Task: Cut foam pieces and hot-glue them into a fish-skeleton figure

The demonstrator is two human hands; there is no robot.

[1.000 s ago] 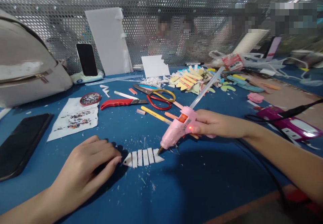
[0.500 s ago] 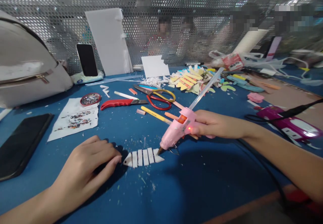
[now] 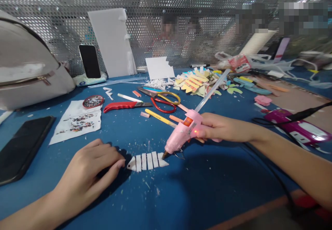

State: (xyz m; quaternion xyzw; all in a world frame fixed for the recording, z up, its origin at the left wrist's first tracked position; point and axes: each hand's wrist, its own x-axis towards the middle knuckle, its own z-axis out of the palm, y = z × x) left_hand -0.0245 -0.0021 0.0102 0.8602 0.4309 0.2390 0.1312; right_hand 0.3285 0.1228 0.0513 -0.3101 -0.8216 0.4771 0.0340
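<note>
My right hand (image 3: 214,128) is closed round a pink hot glue gun (image 3: 183,129). A clear glue stick (image 3: 214,90) juts from its back, and a small orange light glows on its side. The nozzle points down to the tail end of a flat white fish shape (image 3: 147,161) cut in slanted segments, with a dark eye dot at its left end; whether it touches I cannot tell. My left hand (image 3: 97,166) rests on the blue table (image 3: 207,199) beside the fish's head, fingers curled and thumb against them, with nothing seen in them.
Behind lie scissors (image 3: 164,102), a red-handled knife (image 3: 123,107), a yellow pen (image 3: 159,117) and heaped paper cutouts (image 3: 194,81). On the left are a phone (image 3: 24,145), a paper with dark bits (image 3: 77,121) and a bag (image 3: 31,67). The gun's black cord (image 3: 269,169) trails right.
Almost nothing differs. The glue gun has shifted very slightly to the right, its nozzle still at the fish's tail. My left hand and the fish have stayed in place.
</note>
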